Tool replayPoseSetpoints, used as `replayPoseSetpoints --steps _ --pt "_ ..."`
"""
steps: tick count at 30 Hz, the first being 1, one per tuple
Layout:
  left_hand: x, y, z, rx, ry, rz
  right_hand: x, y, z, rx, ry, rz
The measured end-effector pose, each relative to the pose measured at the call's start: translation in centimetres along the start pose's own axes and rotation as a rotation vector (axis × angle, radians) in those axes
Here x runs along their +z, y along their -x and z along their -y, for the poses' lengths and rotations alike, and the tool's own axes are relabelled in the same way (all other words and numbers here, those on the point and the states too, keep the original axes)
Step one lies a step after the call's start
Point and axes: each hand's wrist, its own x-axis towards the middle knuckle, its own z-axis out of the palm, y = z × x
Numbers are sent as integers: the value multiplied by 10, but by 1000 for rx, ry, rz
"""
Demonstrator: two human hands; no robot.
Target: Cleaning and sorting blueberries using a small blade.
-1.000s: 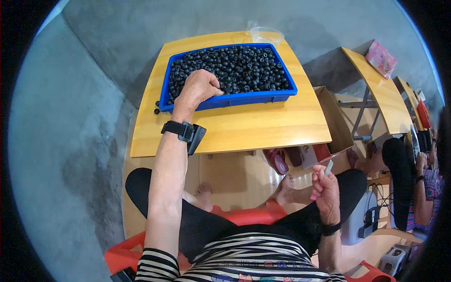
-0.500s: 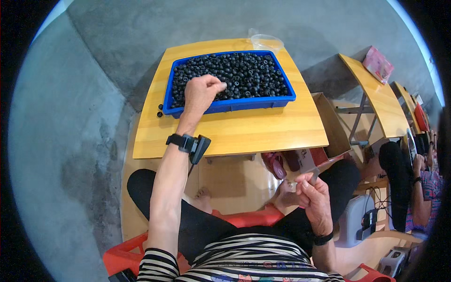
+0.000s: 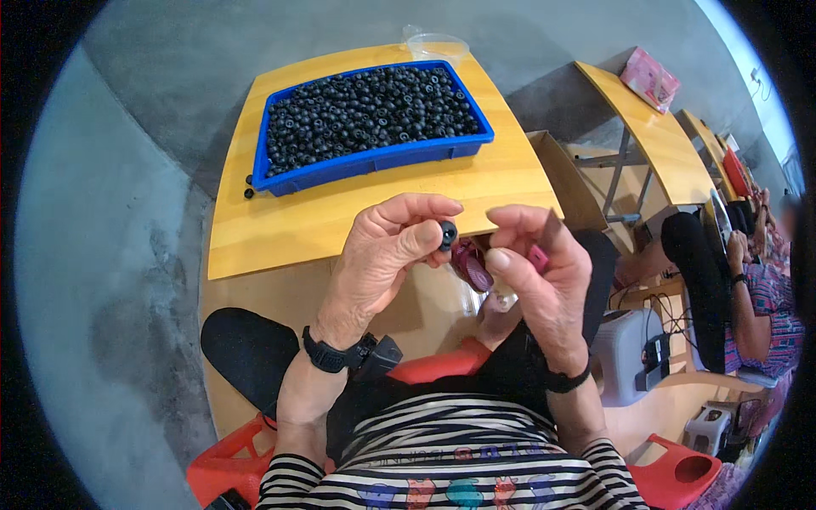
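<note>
My left hand [image 3: 374,259] is in front of the table's near edge. Its thumb and fingers pinch a small black ring-shaped part [image 3: 447,235], hole facing right. My right hand [image 3: 544,272] is close beside it, fingers curled round a small flat tool [image 3: 538,258]. A pink piece of this tool shows in the palm, and a thin grey-brown end sticks out above the fingers; its exact kind is unclear. Beyond the hands, a blue tray [image 3: 374,160] full of similar black parts [image 3: 365,115] rests on the yellow table [image 3: 382,204].
Two loose black parts [image 3: 249,193] lie left of the tray. A clear plastic container [image 3: 438,47] stands at the table's far edge. Right of the table is a cardboard box [image 3: 565,183]. Another person [image 3: 761,319] sits far right, near a grey-white plastic stool [image 3: 625,357].
My left hand has come back from the tray toward me with a black ring-shaped part. My right hand has risen to meet it. The view has shifted slightly.
</note>
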Motion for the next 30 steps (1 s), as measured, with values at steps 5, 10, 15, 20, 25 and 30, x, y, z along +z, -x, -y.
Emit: replayPoseSetpoints --steps 5,10,15,20,25,30 --pt "8 5 5 -15 -25 38 4 -2 -13 -126 285 100" --pt "14 7 15 -114 152 12 3 0 -17 -358 341 30" --pt "20 12 22 -234 230 21 -3 7 -18 -302 341 -25" --pt "17 13 23 -296 230 48 -7 13 -23 -205 224 17" --pt "18 12 21 -276 214 95 -15 13 -24 -105 -12 106" --pt "22 14 17 -283 130 103 -21 13 -18 -71 52 131"
